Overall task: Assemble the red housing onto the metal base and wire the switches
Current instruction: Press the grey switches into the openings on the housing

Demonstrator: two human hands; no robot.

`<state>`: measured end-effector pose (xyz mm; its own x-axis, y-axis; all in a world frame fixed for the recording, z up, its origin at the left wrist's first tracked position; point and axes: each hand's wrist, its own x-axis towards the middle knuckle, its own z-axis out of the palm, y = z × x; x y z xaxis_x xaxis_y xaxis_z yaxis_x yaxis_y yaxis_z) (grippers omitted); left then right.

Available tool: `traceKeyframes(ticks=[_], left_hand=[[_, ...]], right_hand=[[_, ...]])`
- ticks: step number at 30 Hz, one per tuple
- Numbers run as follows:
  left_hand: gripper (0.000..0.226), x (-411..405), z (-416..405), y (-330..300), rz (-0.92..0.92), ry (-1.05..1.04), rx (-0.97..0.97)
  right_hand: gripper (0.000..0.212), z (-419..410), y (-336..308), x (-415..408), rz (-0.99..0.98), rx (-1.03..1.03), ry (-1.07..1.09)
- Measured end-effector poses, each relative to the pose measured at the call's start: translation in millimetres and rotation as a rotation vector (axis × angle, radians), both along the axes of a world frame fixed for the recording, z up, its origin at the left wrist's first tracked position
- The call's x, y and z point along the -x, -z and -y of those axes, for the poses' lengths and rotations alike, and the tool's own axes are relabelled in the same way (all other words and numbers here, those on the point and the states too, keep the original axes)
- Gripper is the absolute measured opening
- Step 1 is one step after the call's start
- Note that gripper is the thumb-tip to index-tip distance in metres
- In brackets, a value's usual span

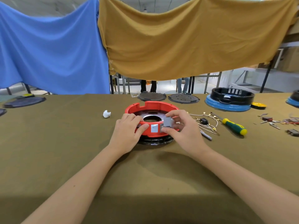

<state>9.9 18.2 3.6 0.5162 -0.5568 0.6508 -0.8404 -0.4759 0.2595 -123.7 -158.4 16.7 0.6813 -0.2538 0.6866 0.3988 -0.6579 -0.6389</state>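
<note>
Centrally on the desk (64,143), the right hand (181,131) pinches a grey switch (168,122) at the housing's (152,105) near wall; the left hand (127,131) presses that wall, holding nothing.

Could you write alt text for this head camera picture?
Two bare hands work on a round red plastic housing on an olive cloth table; the right hand holds a small grey block at its front rim, the left hand steadies it.

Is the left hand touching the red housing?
Touching. The head view shows the left hand draped over the near-left rim of the red housing, thumb pressed against its outer wall.
</note>
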Motion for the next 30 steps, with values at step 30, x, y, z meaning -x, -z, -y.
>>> traceKeyframes(ticks=[30], left_hand=[[0.031, -9.2, -7.4, 6.7, -0.041, -0.099, 0.173]], right_hand=[[0.055, -26.7, 7.3, -31.1, -0.37, -0.598, -0.269]])
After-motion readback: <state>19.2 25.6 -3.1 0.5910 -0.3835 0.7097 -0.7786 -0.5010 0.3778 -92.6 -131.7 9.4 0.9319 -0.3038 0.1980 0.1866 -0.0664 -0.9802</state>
